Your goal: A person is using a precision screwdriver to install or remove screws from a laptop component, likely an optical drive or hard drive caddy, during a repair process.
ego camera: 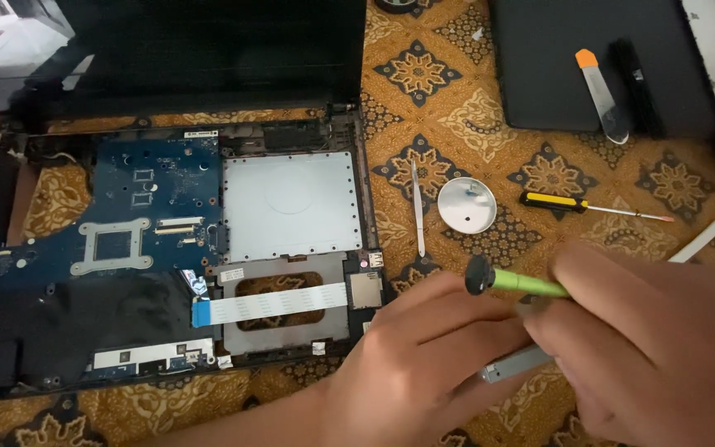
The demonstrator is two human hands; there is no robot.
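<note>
The right hand (647, 348) holds a green screwdriver (523, 284) with a round black cap at its end. The fingers are curled tight around the handle, so this hand is closed on the tool. The tip is hidden behind the fingers. The screwdriver looks light, thin and stiff, and its smooth handle could slip, so a firm pinch near the middle seems best. It sits just right of the open laptop (167, 257), low in the view.

The left hand (424, 364) comes in from below, also just right of the laptop. Its fingers bend over a small grey metal part (516, 362) that pokes out between the 2 hands. It seems to press or pinch that part, but how tight I cannot tell. The part looks thin, hard and light, with sharp edges, so it is best held by its flat sides.

Both wrists slant up from the bottom edge, and the hands meet close together above the patterned cloth (490, 108) on the counter.

The laptop has its cover off, showing a blue board and a white flat cable. These look easy to break. To the right of the laptop lie a thin metal pick (417, 207), a round silver dish (467, 204), a yellow and black screwdriver (589, 207) and a black panel (556, 66) with an orange-tipped pry tool (602, 91) on it
</note>
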